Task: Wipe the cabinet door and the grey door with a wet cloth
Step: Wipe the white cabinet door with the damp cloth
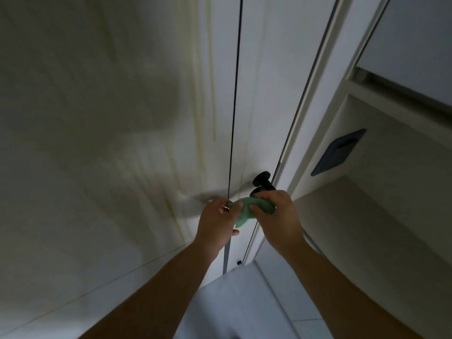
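Observation:
A pale grey door [264, 94] fills the middle of the view, with a black handle [263, 183] at its right edge. Both of my hands hold a green cloth [244, 214] in front of the door just below that handle. My left hand [217, 221] pinches the cloth's left end. My right hand [276, 214] grips the bunched right part, close under the handle. A wide pale panel [97, 118] stands to the left of a dark vertical gap [233, 106].
To the right is a white cabinet [381, 192] with an open niche and a dark rectangular plate [338, 152] on its back wall. A cabinet door [415, 45] hangs above it. Light floor [244, 314] shows below between my arms.

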Action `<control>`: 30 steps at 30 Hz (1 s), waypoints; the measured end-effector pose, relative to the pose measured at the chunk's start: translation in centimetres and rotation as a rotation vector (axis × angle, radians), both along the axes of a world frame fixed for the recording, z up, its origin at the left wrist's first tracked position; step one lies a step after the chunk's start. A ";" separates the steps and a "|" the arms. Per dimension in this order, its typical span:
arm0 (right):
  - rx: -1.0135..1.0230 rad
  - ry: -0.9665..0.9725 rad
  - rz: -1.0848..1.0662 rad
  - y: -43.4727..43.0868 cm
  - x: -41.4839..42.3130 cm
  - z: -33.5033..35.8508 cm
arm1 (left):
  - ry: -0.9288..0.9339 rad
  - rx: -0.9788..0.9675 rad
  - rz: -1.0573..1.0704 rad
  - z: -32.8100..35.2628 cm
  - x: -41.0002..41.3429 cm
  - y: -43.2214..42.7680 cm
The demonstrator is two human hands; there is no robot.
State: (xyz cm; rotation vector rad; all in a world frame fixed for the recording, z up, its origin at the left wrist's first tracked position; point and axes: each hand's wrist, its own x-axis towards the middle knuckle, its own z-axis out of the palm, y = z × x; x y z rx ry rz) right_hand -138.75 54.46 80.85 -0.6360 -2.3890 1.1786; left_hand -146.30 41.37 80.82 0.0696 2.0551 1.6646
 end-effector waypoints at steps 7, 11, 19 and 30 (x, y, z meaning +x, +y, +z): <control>0.293 -0.008 0.154 -0.8 0.2 -2.7 | -0.287 0.174 -0.040 -0.3 -0.5 -0.2; 0.381 -0.021 0.130 0.2 0.1 -2.8 | -0.276 0.168 -0.056 -1.0 -0.8 -0.3; 0.470 -0.134 0.038 0.0 0.1 -2.6 | -0.207 0.120 -0.162 -1.7 -0.8 0.7; 0.151 -0.218 -0.183 0.2 -1.9 -1.0 | -0.227 0.110 -0.157 -1.4 -0.7 1.0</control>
